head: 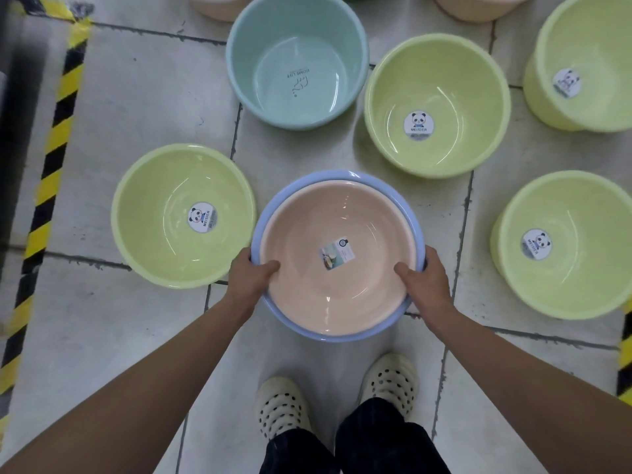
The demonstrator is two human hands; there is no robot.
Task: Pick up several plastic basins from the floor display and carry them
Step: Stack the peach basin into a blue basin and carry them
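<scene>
The left hand and right hand are each closed on opposite rims of the pink basin, nested in the blue basin above the floor, so both lift level together.

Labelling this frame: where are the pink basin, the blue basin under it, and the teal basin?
pink basin (342,234), head view, inner wall
blue basin (328,175), head view, far rim
teal basin (294,25), head view, inner wall

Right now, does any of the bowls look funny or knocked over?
One does: the green basin at the far right seems tipped on its side, with its outer wall showing, while the other green ones sit flat. Nothing looks spilled or cracked. The pink basin sits nested in the blue basin, held by both hands.
</scene>
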